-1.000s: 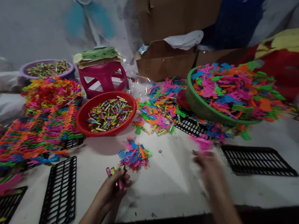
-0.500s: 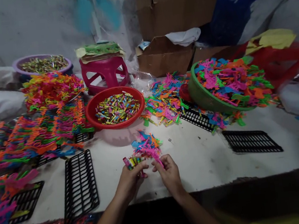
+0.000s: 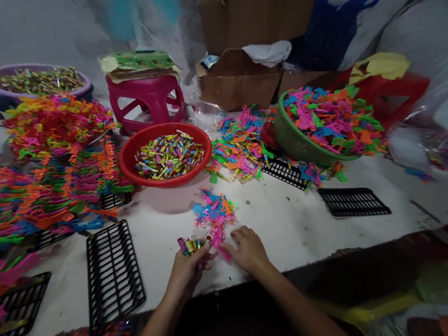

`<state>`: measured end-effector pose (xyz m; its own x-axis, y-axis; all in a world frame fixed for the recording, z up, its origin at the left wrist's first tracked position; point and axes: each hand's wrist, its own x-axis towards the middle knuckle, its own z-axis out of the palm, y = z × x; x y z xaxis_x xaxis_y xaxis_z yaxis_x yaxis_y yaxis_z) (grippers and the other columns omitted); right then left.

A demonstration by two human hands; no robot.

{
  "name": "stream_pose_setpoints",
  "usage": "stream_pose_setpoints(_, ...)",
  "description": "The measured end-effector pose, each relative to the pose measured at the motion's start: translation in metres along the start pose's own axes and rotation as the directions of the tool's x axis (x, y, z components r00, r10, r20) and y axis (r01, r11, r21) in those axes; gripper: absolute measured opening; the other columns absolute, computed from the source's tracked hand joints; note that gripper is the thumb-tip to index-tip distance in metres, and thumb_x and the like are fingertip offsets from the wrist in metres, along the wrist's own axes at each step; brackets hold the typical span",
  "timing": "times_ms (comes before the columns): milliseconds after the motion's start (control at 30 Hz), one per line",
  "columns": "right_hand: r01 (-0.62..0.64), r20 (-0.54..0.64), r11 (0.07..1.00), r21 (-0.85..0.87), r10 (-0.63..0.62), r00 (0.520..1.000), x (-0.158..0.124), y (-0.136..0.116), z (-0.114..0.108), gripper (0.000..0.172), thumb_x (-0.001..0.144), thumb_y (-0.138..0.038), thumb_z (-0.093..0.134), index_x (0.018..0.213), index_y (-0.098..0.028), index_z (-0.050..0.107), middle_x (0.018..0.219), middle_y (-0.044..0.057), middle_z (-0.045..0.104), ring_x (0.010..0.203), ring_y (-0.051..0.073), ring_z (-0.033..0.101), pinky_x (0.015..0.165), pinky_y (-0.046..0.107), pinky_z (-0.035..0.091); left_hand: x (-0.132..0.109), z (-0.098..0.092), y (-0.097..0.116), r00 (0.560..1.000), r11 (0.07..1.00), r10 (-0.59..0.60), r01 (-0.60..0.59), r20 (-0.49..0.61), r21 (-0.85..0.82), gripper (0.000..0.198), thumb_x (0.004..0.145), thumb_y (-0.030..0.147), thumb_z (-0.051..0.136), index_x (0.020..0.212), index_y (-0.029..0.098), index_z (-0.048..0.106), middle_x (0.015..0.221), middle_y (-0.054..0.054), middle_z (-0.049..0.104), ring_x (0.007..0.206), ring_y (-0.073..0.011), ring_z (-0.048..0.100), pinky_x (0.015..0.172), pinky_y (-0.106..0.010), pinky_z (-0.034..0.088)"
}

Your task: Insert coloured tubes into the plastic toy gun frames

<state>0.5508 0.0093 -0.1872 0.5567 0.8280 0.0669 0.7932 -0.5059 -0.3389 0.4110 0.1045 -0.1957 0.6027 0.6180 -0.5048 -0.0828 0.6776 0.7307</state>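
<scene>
My left hand (image 3: 189,269) is closed round a small bunch of coloured tubes (image 3: 190,244) whose ends stick up above my fingers. My right hand (image 3: 248,249) pinches a pink plastic piece (image 3: 219,242) right beside the left hand. Both hands rest near the front edge of the white table (image 3: 295,224). Just beyond them lies a small heap of coloured plastic pieces (image 3: 214,211).
A red bowl of coloured tubes (image 3: 166,155) sits behind the heap. A green bowl (image 3: 300,146) piled with plastic pieces tilts at the right. Black grid trays (image 3: 112,267) (image 3: 353,202) lie on the table, stacked coloured pieces (image 3: 42,172) at left, a pink stool (image 3: 145,98) and cardboard boxes (image 3: 238,80) behind.
My right hand came back from the right side with a pink piece and joined my left hand. The view shifted down and to the right.
</scene>
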Motion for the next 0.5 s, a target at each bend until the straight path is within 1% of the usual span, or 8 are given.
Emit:
stream_pose_setpoints(100,-0.065,-0.01,0.987,0.15,0.067,0.998,0.007,-0.004,0.011,0.012,0.07,-0.029,0.062,0.065,-0.018,0.058,0.075,0.005,0.057,0.072,0.017,0.052,0.068,0.028,0.04,-0.002,0.002,0.001,1.0,1.0,0.012,-0.012,0.004,0.009,0.041,0.057,0.026,0.075,0.089,0.009,0.057,0.07,-0.005,0.064,0.055,-0.0145,0.061,0.046,-0.022,0.048)
stream_pose_setpoints(200,-0.113,0.004,0.937,0.332,0.118,0.993,0.009,-0.006,0.016,0.016,0.073,-0.027,0.056,0.059,-0.019,0.054,0.067,0.001,0.056,0.063,0.014,0.052,0.061,0.025,0.04,-0.003,0.001,0.002,1.0,0.998,0.008,-0.007,0.007,-0.055,0.036,0.061,0.024,0.072,0.09,0.011,0.057,0.076,-0.006,0.065,0.054,-0.013,0.061,0.046,-0.02,0.047)
stream_pose_setpoints(233,-0.117,-0.011,0.931,0.347,0.129,0.992,0.008,-0.008,0.016,0.016,0.074,-0.03,0.055,0.061,-0.02,0.055,0.067,0.001,0.057,0.064,0.015,0.052,0.062,0.026,0.04,-0.003,0.0,0.002,1.0,0.997,0.003,-0.002,0.006,-0.079,0.034,0.062,0.023,0.071,0.09,0.011,0.056,0.075,-0.006,0.065,0.054,-0.0128,0.061,0.045,-0.019,0.046)
stream_pose_setpoints(300,-0.11,-0.063,0.949,0.297,0.134,0.989,0.008,-0.012,0.016,0.02,0.073,-0.038,0.057,0.066,-0.019,0.057,0.071,0.004,0.058,0.069,0.017,0.053,0.067,0.029,0.04,-0.002,-0.003,0.003,0.999,0.993,-0.031,0.032,0.012,-0.115,0.029,0.066,0.024,0.069,0.087,0.011,0.056,0.068,-0.005,0.064,0.053,-0.0112,0.059,0.043,-0.016,0.044)
stream_pose_setpoints(367,-0.093,-0.091,0.967,0.239,0.118,0.989,0.008,-0.016,0.018,0.023,0.067,-0.04,0.064,0.066,-0.018,0.058,0.074,0.006,0.058,0.074,0.02,0.052,0.071,0.032,0.039,-0.002,-0.004,0.004,0.996,0.986,-0.085,0.09,0.04,-0.144,0.026,0.07,0.029,0.066,0.085,0.01,0.058,0.059,-0.004,0.061,0.05,-0.0083,0.056,0.044,-0.014,0.043)
stream_pose_setpoints(400,-0.098,-0.082,0.961,0.258,0.123,0.989,0.009,-0.018,0.019,0.023,0.063,-0.039,0.067,0.063,-0.018,0.057,0.073,0.006,0.058,0.074,0.02,0.052,0.071,0.032,0.039,-0.002,-0.004,0.004,0.993,0.981,-0.102,0.11,0.056,-0.162,0.026,0.071,0.031,0.065,0.085,0.01,0.058,0.058,-0.004,0.06,0.049,-0.007,0.054,0.044,-0.012,0.042)
stream_pose_setpoints(467,-0.142,-0.024,0.897,0.418,0.167,0.986,0.01,-0.018,0.02,0.024,0.061,-0.036,0.068,0.059,-0.018,0.052,0.067,0.004,0.056,0.067,0.018,0.051,0.066,0.031,0.04,-0.004,-0.003,0.007,0.994,0.977,-0.091,0.102,0.067,-0.19,0.028,0.069,0.033,0.067,0.084,0.01,0.06,0.063,-0.004,0.061,0.05,-0.0058,0.053,0.044,-0.012,0.041)
stream_pose_setpoints(500,-0.173,0.018,0.822,0.543,0.194,0.981,0.01,-0.018,0.018,0.026,0.062,-0.037,0.068,0.058,-0.019,0.05,0.063,0.002,0.054,0.063,0.016,0.05,0.062,0.029,0.04,-0.006,-0.002,0.008,0.996,0.979,-0.065,0.076,0.063,-0.187,0.029,0.068,0.033,0.068,0.084,0.011,0.06,0.067,-0.004,0.062,0.052,-0.0058,0.053,0.043,-0.012,0.04)
